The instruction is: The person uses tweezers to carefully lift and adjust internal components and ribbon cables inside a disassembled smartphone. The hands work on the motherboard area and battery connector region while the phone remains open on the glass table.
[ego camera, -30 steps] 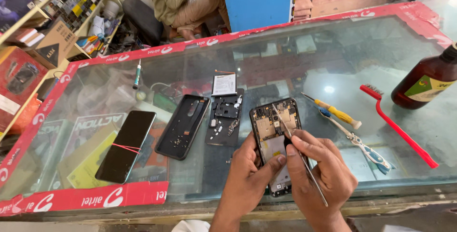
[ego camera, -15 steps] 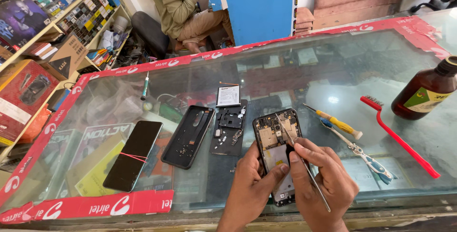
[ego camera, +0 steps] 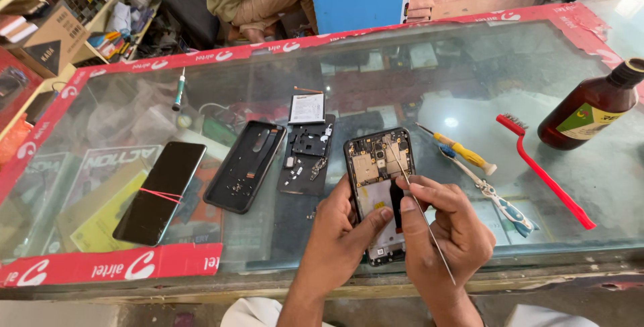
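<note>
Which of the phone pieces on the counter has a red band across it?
The black phone screen at far left, lying apart from the hands. The back cover beside it and the opened phone have none.

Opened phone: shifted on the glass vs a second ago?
No. The opened phone sits right of the black inner plate and left of the yellow screwdriver, as before; only the camera moved.

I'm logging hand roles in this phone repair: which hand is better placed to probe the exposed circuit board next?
Likely the right hand: it holds the thin metal tool, tip already over the opened phone. The left hand grips the phone's edge, steadying it.
</note>
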The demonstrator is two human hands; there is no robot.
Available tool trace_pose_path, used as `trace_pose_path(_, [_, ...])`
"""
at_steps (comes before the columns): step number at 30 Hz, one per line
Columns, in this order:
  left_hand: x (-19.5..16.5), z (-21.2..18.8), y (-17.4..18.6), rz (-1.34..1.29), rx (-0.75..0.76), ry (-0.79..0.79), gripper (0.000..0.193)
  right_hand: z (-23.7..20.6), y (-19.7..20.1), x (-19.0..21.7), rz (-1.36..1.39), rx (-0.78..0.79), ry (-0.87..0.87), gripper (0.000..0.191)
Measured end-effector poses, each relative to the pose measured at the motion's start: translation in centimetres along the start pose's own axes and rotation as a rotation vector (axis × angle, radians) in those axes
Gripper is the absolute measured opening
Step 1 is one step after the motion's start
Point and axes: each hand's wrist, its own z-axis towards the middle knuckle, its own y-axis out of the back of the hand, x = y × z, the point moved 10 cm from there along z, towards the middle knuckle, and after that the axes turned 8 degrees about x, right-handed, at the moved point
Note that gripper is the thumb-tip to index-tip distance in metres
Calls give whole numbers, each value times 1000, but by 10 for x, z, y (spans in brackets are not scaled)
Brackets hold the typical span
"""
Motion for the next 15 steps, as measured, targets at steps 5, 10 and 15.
trace_pose_path(5, [5, 3, 0, -23, -11, 14, 37, 2, 25, -22, 227, -279, -122, 11])
trace_pose_path(10, [15, 7, -1, -108, -27, 64, 43, 16, 30, -42, 576, -235, -181, 22])
trace_pose_path(15, [13, 6, -2, -128, -7, 10, 46, 9, 24, -50, 558, -63, -346, 23])
